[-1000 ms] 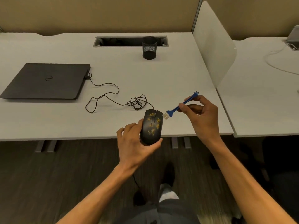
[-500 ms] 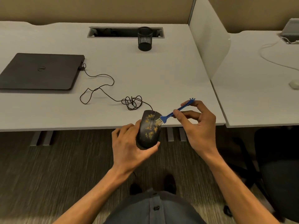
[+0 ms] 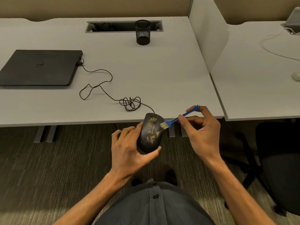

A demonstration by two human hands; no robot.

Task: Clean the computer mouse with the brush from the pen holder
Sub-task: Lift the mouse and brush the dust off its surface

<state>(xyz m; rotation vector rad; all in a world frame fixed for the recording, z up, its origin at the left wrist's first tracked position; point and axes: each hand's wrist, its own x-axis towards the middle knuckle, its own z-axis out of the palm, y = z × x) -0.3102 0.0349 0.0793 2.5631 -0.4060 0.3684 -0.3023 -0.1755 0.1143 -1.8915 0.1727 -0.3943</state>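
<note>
Black computer mouse (image 3: 150,133), speckled w/ yellow-gold crumbs on top, sits in the left hand (image 3: 129,150), held just off the near edge of the grey desk (image 3: 162,70), front end over the edge and the rest above the carpet. Left hand is clenched round it: thumb along the near right side, fingers wrapped on the left. Right hand (image 3: 203,133) pinches a small blue brush (image 3: 177,118) by its thin handle, thumb + forefinger closed on it, handle tip poking up past the fingers. Pale bristles touch the mouse's right front side. Mouse cable (image 3: 113,99) runs from the front across the desk in loose loops + a tangle to a closed dark laptop (image 3: 39,67) at left. Black mesh pen holder (image 3: 142,32) stands upright at the back, by the cable slot, well apart from both hands. White divider (image 3: 209,38) splits off the next desk at right.
</note>
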